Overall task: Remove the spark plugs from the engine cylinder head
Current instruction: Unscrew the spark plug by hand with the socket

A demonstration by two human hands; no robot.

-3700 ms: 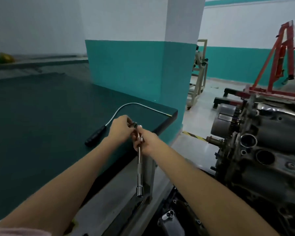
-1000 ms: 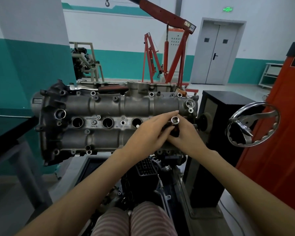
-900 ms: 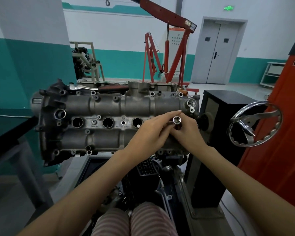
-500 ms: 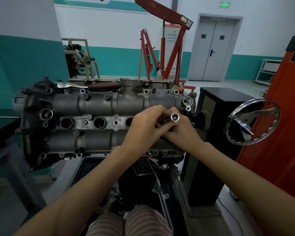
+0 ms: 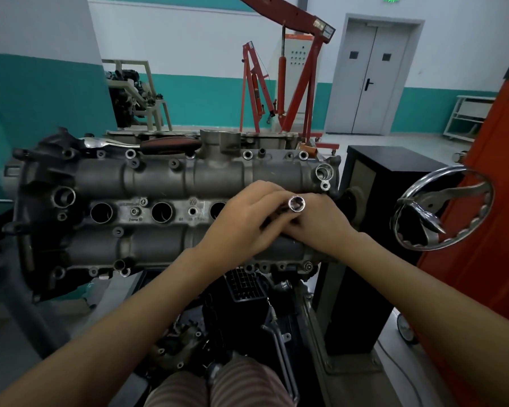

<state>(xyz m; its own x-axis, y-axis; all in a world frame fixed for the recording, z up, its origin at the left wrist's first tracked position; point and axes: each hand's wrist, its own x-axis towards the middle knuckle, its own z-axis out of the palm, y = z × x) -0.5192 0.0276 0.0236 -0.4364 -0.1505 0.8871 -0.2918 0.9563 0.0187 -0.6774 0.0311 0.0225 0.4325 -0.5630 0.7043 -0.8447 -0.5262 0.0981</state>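
Observation:
The grey engine cylinder head [image 5: 159, 183] faces me on its stand, with a row of round spark plug wells [image 5: 161, 212] across its middle. Three wells show dark and open; the rightmost one is hidden under my hands. A chrome socket extension [image 5: 296, 203] stands out of that spot, its open end toward me. My left hand [image 5: 247, 221] curls its fingers round the tool's shaft from the left. My right hand [image 5: 321, 224] grips it from the right, just below the end. No spark plug is visible.
A ratchet with a dark handle [image 5: 165, 143] lies on top of the head. A chrome handwheel [image 5: 441, 210] and a black cabinet [image 5: 376, 183] stand to the right, beside an orange machine [image 5: 500, 201]. A red engine crane [image 5: 276, 83] stands behind.
3.7 s ago both hands held the extension at the dark workbench. Since 1 s ago the hands stay on the tool at the rightmost well, and my left fingers have curled tighter round it.

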